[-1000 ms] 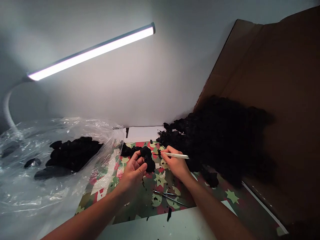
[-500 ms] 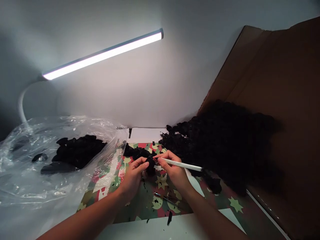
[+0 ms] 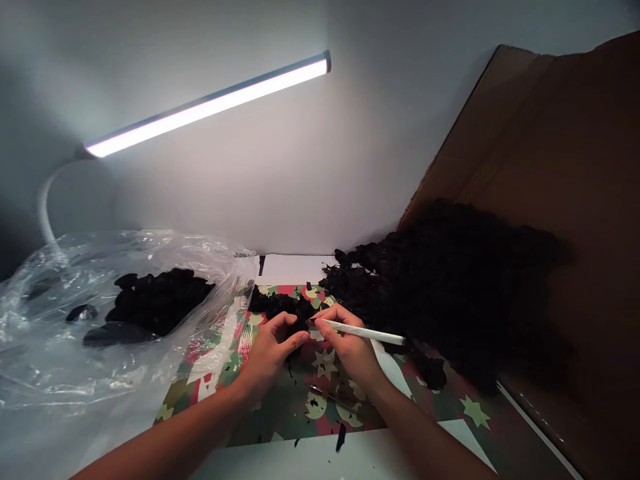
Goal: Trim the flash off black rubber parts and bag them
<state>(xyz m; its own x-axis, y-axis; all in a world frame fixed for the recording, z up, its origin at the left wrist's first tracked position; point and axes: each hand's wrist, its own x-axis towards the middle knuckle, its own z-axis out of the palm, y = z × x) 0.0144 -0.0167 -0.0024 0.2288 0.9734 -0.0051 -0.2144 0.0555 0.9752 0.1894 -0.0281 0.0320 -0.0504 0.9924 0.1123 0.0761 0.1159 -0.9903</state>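
My left hand [image 3: 273, 343] is curled around a small black piece [image 3: 299, 327], its thumb and index finger on either side. The piece's outline blends into the dark scraps behind it. Opposite, my right hand [image 3: 347, 337] pinches a slim tool with a white handle [image 3: 377, 334], held like a pen. Its handle slants down to the right, and its working tip, close to the black piece, is too small to make out. Just beyond the fingers lie black scraps [image 3: 273, 303] on a patterned sheet [image 3: 250, 413] with stars and moons.
A large black heap [image 3: 450, 287] rests against a cardboard box [image 3: 565, 153] at right. Black pieces [image 3: 160, 303] lie in a clear plastic bag [image 3: 60, 360] at left. A lit bar lamp [image 3: 210, 107] hangs above. A thin metallic item [image 3: 333, 397] lies between my forearms.
My left thumb and index finger have spread somewhat, and the black piece between them has turned or sunk lower. The right hand with the white-handled tool has barely moved. The view shifts slightly.
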